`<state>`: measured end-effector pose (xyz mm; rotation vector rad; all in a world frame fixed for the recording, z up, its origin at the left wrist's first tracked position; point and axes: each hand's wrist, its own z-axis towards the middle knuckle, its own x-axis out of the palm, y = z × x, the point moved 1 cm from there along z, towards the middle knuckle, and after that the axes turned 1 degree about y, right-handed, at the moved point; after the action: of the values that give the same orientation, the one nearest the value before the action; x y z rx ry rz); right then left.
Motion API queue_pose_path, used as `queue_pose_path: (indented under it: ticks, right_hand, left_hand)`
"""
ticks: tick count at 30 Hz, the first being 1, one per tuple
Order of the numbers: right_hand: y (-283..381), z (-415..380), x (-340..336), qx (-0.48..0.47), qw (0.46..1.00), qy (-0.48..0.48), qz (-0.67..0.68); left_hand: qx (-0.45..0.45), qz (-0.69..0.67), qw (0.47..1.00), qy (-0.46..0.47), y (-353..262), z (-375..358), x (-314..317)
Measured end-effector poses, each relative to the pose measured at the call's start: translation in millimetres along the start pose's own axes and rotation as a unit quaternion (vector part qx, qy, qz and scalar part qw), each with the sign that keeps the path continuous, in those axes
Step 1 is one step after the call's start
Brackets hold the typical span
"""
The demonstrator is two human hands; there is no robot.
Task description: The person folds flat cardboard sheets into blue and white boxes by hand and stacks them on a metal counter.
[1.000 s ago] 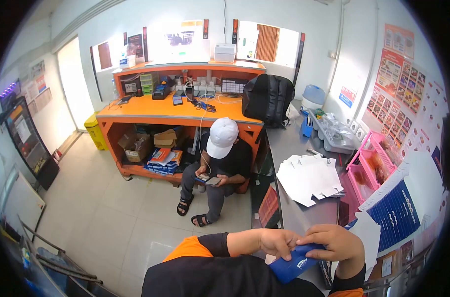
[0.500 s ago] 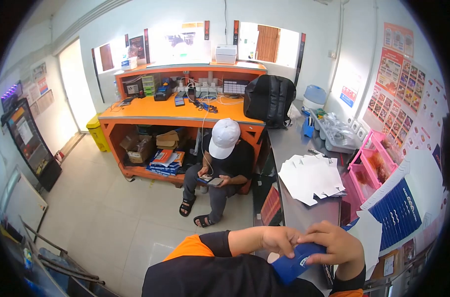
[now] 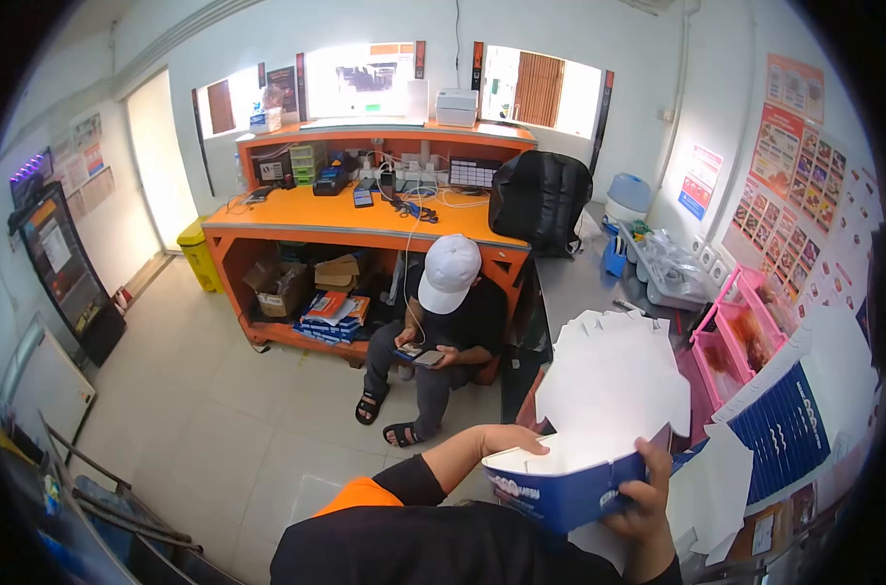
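A part-folded cardboard box (image 3: 570,499), navy blue outside and white inside, is in front of me at the lower right. Its blue front wall stands up, and a broad white panel (image 3: 609,390) reaches away behind it. My left hand (image 3: 514,441) grips the box's left end, thumb over the white inner side and fingers mostly hidden. On the right corner my right hand (image 3: 648,499) is closed, its fingers wrapped over the blue outside. Notched white card sheets (image 3: 609,322) show just beyond the panel on the metal counter.
Along the counter (image 3: 565,292) are a pink basket (image 3: 721,366), a grey tray (image 3: 662,283) with plastic bags and a black backpack (image 3: 539,200). Blue-and-white flat cartons (image 3: 779,439) stand at right. A seated person in a white cap (image 3: 451,273) holds a phone by the orange desk (image 3: 316,214).
The small blue part held between both hands before now shows as a wider box with its white inside facing up. My hands have moved apart to its two ends.
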<state>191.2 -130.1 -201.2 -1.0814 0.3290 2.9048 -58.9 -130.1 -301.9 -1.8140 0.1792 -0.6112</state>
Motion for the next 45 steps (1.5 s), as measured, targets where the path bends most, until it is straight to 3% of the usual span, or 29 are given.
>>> queue_pose_path:
  ticks: [2, 5, 7, 9, 10, 12, 14, 18, 24, 27, 31, 35, 38, 41, 42, 43, 45]
  right_hand:
    - [-9, -13, 2, 0.041, 0.996, 0.026, -0.081]
    - [-8, -21, 4, 0.197, 0.979, 0.042, -0.017]
    - [-10, -35, 12, 0.315, 0.931, 0.01, 0.183]
    - [-15, -58, 30, 0.416, 0.829, -0.022, 0.372]
    - [-29, -80, 43, 0.383, 0.845, -0.073, 0.365]
    - [-24, -89, 53, 0.467, 0.812, -0.082, 0.339]
    - [-13, -87, 58, 0.521, 0.788, -0.078, 0.32]
    - [-14, -100, 64, 0.546, 0.746, -0.126, 0.361]
    - [-18, -110, 68, 0.546, 0.733, -0.186, 0.36]
    - [-19, -110, 70, 0.541, 0.732, -0.185, 0.37]
    - [-13, -105, 75, 0.55, 0.728, -0.167, 0.373]
    - [-12, -106, 75, 0.542, 0.736, -0.145, 0.379]
    - [-16, -120, 80, 0.515, 0.769, -0.176, 0.335]
    - [-19, -126, 62, 0.485, 0.771, -0.229, 0.343]
    - [-17, -126, 47, 0.488, 0.769, -0.222, 0.348]
    - [-15, -129, 31, 0.485, 0.77, -0.23, 0.345]
    - [1, -125, -8, 0.519, 0.754, -0.257, 0.311]
  left_hand:
    - [0.023, -0.045, 0.997, -0.061, 0, 1, -2]
    - [0.06, -0.216, 0.973, -0.06, 11, 18, -24]
    - [0.081, -0.207, 0.969, -0.107, -3, 13, -17]
    - [0.073, -0.217, 0.967, -0.107, -6, 15, -17]
    - [0.089, -0.159, 0.969, -0.165, -6, 18, -14]
    - [0.117, -0.039, 0.953, -0.278, -2, 26, -4]
    - [0.152, -0.025, 0.954, -0.258, 10, 32, -8]
    - [0.147, -0.011, 0.957, -0.249, 11, 27, -8]
    - [0.127, -0.179, 0.975, -0.024, 2, 6, -7]
    - [0.13, -0.086, 0.978, -0.139, 24, 19, -13]
    - [0.221, 0.092, 0.928, -0.286, 61, 39, -20]
    - [0.231, 0.038, 0.934, -0.268, 51, 27, -11]
    - [0.247, 0.057, 0.947, -0.199, 33, 14, -2]
    - [0.357, 0.357, 0.829, -0.241, 55, 25, -16]
    - [0.222, 0.039, 0.966, -0.127, 47, 18, -9]
    - [0.144, -0.041, 0.981, -0.122, 38, 5, -1]
    - [0.059, -0.015, 0.984, -0.167, 73, 12, -25]
